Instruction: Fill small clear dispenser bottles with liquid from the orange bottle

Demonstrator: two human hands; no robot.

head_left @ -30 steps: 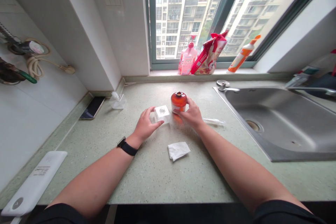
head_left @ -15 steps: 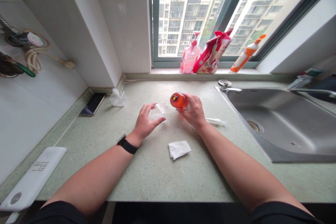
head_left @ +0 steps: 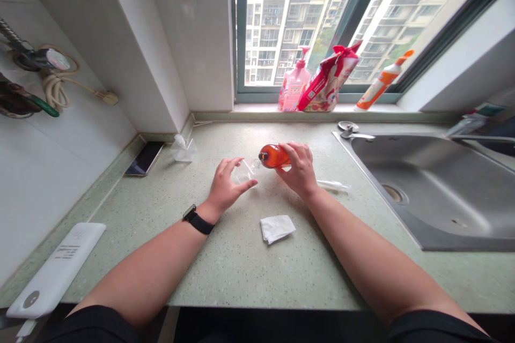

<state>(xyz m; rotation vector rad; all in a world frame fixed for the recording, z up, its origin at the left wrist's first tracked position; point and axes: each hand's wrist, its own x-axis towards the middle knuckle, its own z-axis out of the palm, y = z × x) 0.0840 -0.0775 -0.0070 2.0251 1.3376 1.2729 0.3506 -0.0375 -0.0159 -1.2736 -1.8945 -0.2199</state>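
My left hand (head_left: 229,185), with a black watch on the wrist, grips a small clear bottle (head_left: 243,171). It lies tilted, its mouth pointing right. In my right hand (head_left: 298,169) is a see-through bottle of orange-red liquid (head_left: 273,156), tipped left so its dark opening meets or nearly meets the clear bottle's mouth. Whether the two touch, or any liquid flows, I cannot tell. Below them on the counter lies a folded white tissue (head_left: 277,228). Partly behind my right wrist is a thin whitish clear item (head_left: 333,186), possibly a wrapped dropper or syringe.
A steel sink (head_left: 402,171) with a tap (head_left: 354,131) is on the right. Leftward on the counter (head_left: 217,273) are a phone (head_left: 145,158), a crumpled clear plastic bag (head_left: 184,149) and a white power bank (head_left: 56,270). A pink pump bottle (head_left: 293,86) stands on the windowsill.
My right hand has tipped the orange-red bottle further left and closer to the clear bottle. My left hand has turned the clear bottle's mouth slightly toward it. The view shifted slightly.
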